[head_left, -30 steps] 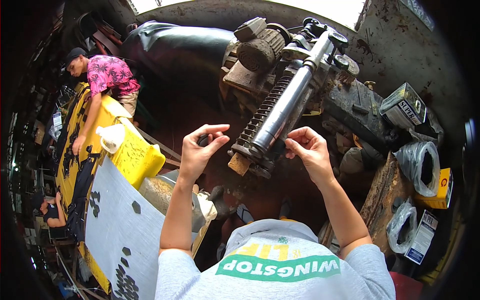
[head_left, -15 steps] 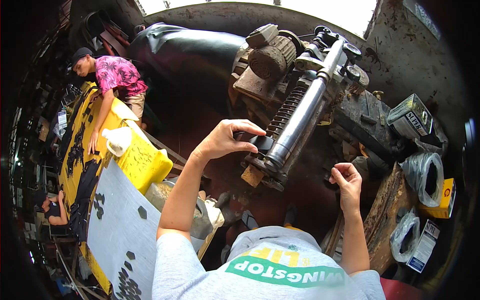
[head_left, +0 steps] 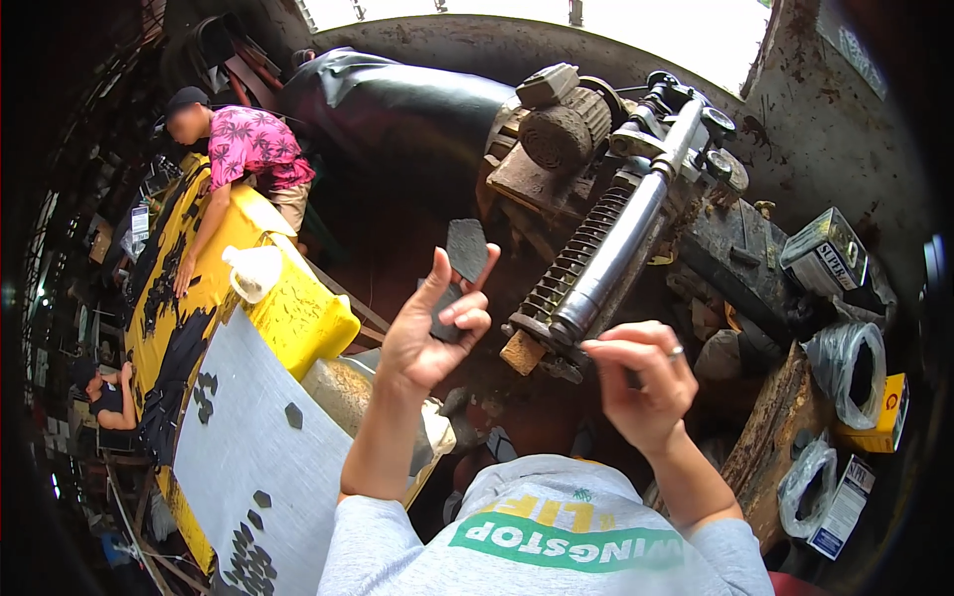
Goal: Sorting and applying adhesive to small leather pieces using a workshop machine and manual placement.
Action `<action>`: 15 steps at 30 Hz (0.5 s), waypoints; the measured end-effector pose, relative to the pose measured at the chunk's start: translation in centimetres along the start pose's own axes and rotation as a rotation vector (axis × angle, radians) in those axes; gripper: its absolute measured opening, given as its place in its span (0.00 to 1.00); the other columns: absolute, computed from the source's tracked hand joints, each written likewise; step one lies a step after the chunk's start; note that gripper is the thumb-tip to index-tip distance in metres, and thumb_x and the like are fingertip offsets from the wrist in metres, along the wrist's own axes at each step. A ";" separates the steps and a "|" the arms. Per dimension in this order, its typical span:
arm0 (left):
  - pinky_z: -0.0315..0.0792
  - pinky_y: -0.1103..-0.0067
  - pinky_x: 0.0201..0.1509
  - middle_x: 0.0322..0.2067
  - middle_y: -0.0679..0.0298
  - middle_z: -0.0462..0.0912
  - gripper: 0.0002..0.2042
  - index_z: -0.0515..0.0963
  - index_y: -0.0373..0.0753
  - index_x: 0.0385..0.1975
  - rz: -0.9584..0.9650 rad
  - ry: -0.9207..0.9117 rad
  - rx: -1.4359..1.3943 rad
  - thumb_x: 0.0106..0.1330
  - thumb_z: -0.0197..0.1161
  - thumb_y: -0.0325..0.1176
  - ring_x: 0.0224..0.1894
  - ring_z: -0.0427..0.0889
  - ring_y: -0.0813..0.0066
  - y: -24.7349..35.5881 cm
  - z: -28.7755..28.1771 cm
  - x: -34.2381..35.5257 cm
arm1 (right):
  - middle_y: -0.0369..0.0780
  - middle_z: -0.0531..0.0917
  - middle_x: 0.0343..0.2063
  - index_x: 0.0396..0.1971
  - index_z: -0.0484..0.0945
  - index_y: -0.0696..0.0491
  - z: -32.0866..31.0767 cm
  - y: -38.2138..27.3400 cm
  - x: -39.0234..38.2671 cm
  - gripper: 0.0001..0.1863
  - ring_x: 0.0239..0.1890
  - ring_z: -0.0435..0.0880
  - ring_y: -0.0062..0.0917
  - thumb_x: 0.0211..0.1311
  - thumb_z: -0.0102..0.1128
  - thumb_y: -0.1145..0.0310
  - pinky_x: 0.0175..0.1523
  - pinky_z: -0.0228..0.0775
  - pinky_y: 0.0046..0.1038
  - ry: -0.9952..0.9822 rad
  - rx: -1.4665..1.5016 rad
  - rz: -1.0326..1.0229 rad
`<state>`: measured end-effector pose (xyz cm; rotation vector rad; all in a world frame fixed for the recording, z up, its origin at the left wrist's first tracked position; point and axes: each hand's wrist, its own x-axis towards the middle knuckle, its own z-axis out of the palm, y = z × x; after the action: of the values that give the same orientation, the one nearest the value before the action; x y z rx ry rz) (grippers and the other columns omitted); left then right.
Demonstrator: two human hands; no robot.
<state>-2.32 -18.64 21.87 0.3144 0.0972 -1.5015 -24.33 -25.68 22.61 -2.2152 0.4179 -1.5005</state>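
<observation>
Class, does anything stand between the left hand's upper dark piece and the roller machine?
Only a fingertip of the left hand, right of the upper dark piece; beyond it, nothing visible blocks the gap to the roller machine.

The upper piece (head_left: 466, 250), dark grey, flat and angular, stood upright in the left hand (head_left: 425, 350). The lower piece (head_left: 445, 320), partly covered, lay against the palm, probably similar. The shiny roller (head_left: 618, 248) slanted, its near end beside the right hand (head_left: 651, 385).

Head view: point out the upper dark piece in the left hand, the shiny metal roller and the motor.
Upper dark piece (head_left: 465, 250): head view, flat face.
Shiny metal roller (head_left: 615, 251): head view, mid-barrel.
Motor (head_left: 554, 138): head view, round end cover.
</observation>
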 end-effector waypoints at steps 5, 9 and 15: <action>0.61 0.87 0.28 0.51 0.62 0.73 0.21 0.70 0.38 0.48 -0.039 -0.004 -0.079 0.61 0.60 0.44 0.18 0.59 0.87 -3.6 1.4 -2.9 | 0.40 0.75 0.27 0.32 0.79 0.58 3.5 -0.2 1.6 0.14 0.26 0.76 0.30 0.39 0.67 0.81 0.31 0.68 0.29 -0.057 0.074 -0.192; 0.60 0.87 0.28 0.43 0.67 0.75 0.23 0.69 0.35 0.50 -0.088 -0.021 -0.052 0.62 0.59 0.45 0.19 0.60 0.88 -5.2 1.7 -3.4 | 0.40 0.73 0.26 0.33 0.79 0.59 3.5 0.2 1.8 0.18 0.27 0.75 0.30 0.35 0.65 0.81 0.31 0.67 0.30 -0.109 0.095 -0.225; 0.60 0.87 0.28 0.33 0.68 0.74 0.22 0.68 0.35 0.52 -0.077 -0.040 0.022 0.64 0.57 0.44 0.18 0.59 0.89 -6.7 2.5 -3.1 | 0.38 0.74 0.24 0.29 0.81 0.56 2.2 0.1 1.7 0.14 0.24 0.74 0.27 0.37 0.69 0.84 0.28 0.65 0.25 -0.026 0.006 -0.233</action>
<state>-9.49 -16.52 24.11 0.3006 0.0615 -1.5855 -21.65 -26.17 23.15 -2.3411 0.1502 -1.5821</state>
